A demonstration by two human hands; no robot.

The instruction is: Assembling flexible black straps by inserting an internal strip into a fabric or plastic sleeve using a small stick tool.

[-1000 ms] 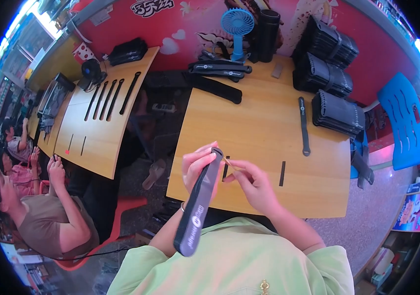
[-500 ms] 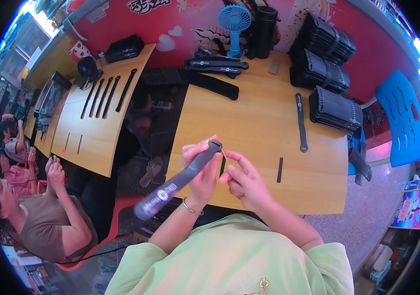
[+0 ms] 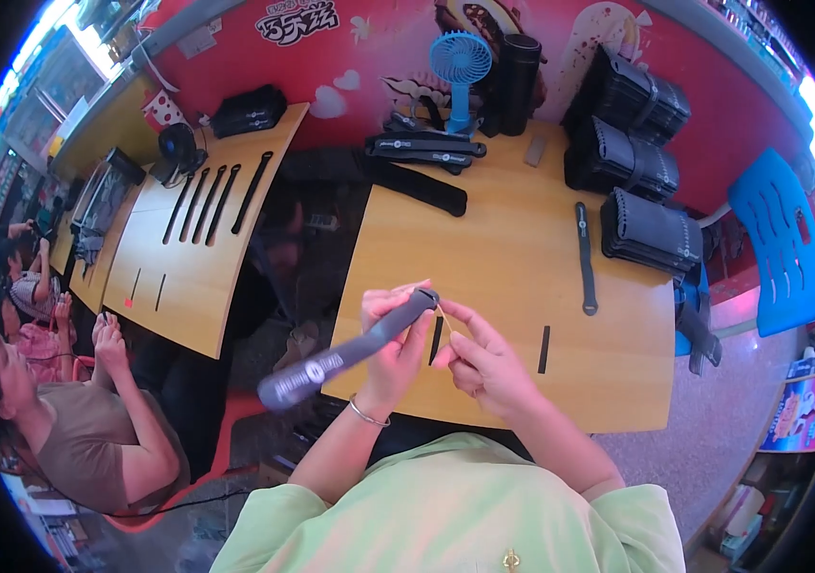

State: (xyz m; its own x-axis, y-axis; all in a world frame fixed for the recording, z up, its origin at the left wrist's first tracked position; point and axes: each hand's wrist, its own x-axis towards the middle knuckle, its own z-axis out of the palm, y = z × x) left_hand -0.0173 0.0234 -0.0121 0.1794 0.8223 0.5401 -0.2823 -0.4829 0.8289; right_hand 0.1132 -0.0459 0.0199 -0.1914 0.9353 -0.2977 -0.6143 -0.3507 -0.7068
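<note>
My left hand (image 3: 393,342) is closed around one end of a dark grey strap (image 3: 331,361), whose rounded, white-printed far end hangs out to the left over the table's near edge. At the held end, a thin yellowish stick or cord (image 3: 444,318) runs from the strap to my right hand (image 3: 491,368). The right thumb and fingers pinch it; its lower end is hidden in them. Exactly where it meets the strap is too small to tell. Beyond my hands, a similar grey strap (image 3: 586,263) with a hole in its near end lies flat on the table.
The wooden table (image 3: 503,258) carries dark strips (image 3: 544,350), stacked grey bundles (image 3: 651,229) at right, black straps (image 3: 426,148), a blue fan (image 3: 460,62) and a black cylinder (image 3: 519,81). A blue chair (image 3: 778,244) stands right. At left, a seated person (image 3: 106,430) works by another table (image 3: 202,296).
The view has shifted, so the table sits slightly lower in the picture. The strap's free end has swung up a little; both hands keep their grips.
</note>
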